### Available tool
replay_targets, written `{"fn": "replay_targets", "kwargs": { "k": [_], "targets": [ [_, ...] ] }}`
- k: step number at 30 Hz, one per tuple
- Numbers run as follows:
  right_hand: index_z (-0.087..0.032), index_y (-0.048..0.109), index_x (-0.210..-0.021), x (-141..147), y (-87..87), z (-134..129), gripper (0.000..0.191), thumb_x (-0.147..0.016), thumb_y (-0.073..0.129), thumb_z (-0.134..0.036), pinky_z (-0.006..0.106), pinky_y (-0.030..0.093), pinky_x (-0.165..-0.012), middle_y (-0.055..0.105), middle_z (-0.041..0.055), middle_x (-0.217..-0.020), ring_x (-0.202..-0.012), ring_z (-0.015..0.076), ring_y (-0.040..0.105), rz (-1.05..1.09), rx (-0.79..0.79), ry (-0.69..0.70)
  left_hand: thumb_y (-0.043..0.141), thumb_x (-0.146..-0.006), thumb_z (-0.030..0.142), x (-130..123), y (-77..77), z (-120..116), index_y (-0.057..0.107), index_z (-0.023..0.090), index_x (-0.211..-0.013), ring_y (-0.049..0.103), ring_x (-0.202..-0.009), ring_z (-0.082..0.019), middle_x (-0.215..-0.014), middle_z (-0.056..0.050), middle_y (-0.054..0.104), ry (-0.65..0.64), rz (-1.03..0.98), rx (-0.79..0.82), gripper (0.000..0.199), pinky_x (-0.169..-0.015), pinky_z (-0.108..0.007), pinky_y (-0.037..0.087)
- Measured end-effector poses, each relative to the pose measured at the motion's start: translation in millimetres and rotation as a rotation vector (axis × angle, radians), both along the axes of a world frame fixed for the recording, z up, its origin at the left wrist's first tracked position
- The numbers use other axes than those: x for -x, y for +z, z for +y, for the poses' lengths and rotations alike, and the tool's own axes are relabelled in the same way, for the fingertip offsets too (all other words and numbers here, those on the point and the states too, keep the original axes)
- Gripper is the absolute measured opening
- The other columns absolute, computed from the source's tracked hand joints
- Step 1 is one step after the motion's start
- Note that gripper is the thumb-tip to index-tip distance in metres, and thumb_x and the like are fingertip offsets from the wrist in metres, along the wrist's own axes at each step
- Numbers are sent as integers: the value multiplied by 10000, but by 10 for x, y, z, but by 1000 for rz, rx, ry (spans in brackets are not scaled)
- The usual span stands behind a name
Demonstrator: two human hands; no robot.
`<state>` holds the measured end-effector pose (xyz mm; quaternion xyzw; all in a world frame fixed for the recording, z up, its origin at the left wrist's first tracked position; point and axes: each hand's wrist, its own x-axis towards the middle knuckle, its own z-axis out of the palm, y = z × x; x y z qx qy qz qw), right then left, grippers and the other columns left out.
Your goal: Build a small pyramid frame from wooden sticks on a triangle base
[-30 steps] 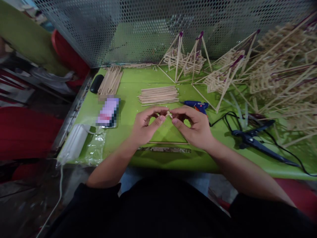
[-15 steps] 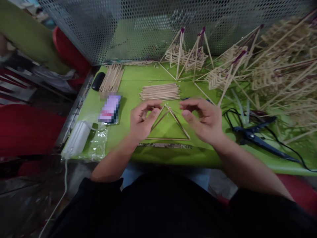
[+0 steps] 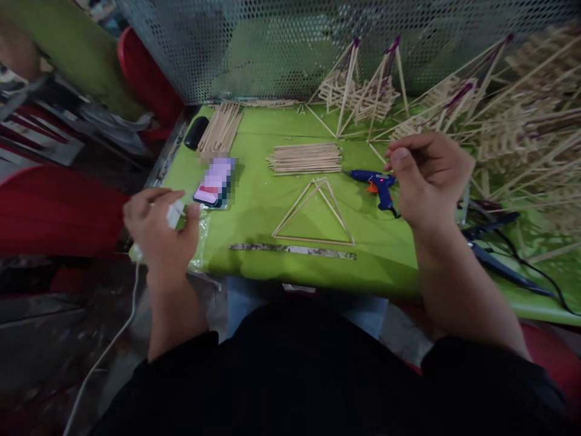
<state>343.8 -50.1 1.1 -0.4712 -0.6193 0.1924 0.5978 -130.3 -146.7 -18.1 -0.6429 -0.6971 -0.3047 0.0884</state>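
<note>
A triangular pyramid frame of thin wooden sticks rests on the green table between my hands, touched by neither. My left hand is over the table's left end, thumb and fingers apart, in front of a white block-like thing that it mostly hides. Over on the right, my right hand is raised with its fingers curled and the thumb against the forefinger; whatever may be pinched there does not show. Just left of it lies a blue glue gun with an orange trigger and a small red light.
Stick bundles lie at the middle and back left, near a phone and a black case. Several stick structures with purple tips crowd the right. Dark pliers-like cutters and a cable lie at right. Perforated metal stands behind.
Both hands have moved away from the stick frame, the left one to the left and the right one to the right and up. The glue gun, mostly hidden before, now shows.
</note>
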Motion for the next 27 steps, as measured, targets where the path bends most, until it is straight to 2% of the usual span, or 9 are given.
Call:
{"fn": "replay_targets", "kwargs": {
  "k": [3, 6, 8, 13, 16, 20, 22, 24, 27],
  "targets": [
    [-385, 838, -1075, 15, -4, -13, 354, -1041, 780, -732, 570, 623, -844, 771, 58, -963, -838, 303, 732, -39, 8, 7, 809, -1018, 446, 57, -260, 200, 809, 186, -1351, 615, -1466, -440, -1508, -201, 710, 65, 50, 93, 422, -1297, -690, 444],
    [-374, 836, -1098, 17, -13, -16, 361, -1050, 767, -726, 550, 619, -839, 767, 50, -961, -834, 296, 741, -68, 26, 5, 817, -1007, 483, 168, -470, 306, 807, 236, -1368, 559, -1512, -487, -1574, -204, 678, 108, 52, 157, 437, -1267, -722, 433],
    [-360, 837, -1093, 14, -9, -25, 363, -1048, 773, -715, 534, 617, -813, 771, 48, -949, -820, 289, 738, -82, 37, -3, 829, -992, 500, 215, -546, 346, 805, 255, -1364, 504, -1552, -516, -1609, -206, 648, 110, 56, 177, 445, -1258, -753, 408],
    [-389, 846, -1087, -1, 0, -42, 289, -1072, 765, -666, 539, 607, -791, 791, 56, -950, -816, 301, 736, -108, 46, -9, 833, -986, 501, 214, -588, 452, 815, 246, -1292, 474, -1575, -526, -1602, -208, 649, 58, 58, 183, 398, -1255, -757, 391],
    [-360, 851, -1063, -18, -3, -10, 329, -1041, 797, -684, 536, 602, -757, 786, 58, -933, -767, 286, 718, -92, 4, -16, 853, -971, 450, 180, -557, 451, 816, 263, -1257, 551, -1530, -474, -1569, -168, 689, -63, 40, 140, 344, -1263, -692, 426],
    [-407, 848, -1055, -85, 92, 0, 342, -1025, 781, -742, 568, 628, -759, 819, 56, -994, -801, 299, 730, -103, 0, -78, 801, -1034, 410, 75, -499, 288, 794, 255, -1264, 681, -1395, -381, -1428, -162, 769, -146, -38, -51, 277, -1270, -623, 479],
    [-450, 839, -1057, -160, 169, -64, 315, -1046, 743, -749, 590, 632, -780, 827, 46, -1013, -830, 313, 736, -137, 15, -119, 774, -1053, 382, -13, -494, 165, 791, 234, -1215, 728, -1296, -352, -1290, -162, 804, -172, -76, -147, 220, -1211, -580, 544],
    [-444, 831, -1034, -272, 205, -174, 304, -1067, 722, -727, 588, 613, -783, 816, 49, -977, -828, 319, 730, -215, 41, -160, 778, -1039, 358, -107, -518, 49, 787, 219, -1190, 753, -1217, -336, -1210, -154, 820, -220, -92, -188, 206, -1149, -545, 591],
    [-364, 808, -987, -491, 73, -352, 392, -1080, 689, -725, 546, 562, -758, 773, 72, -869, -771, 318, 700, -449, 176, -258, 767, -1027, 344, -215, -591, -65, 777, 226, -1143, 775, -1130, -319, -1138, -127, 833, -257, -79, -149, 165, -1086, -513, 608]
  ]
}}
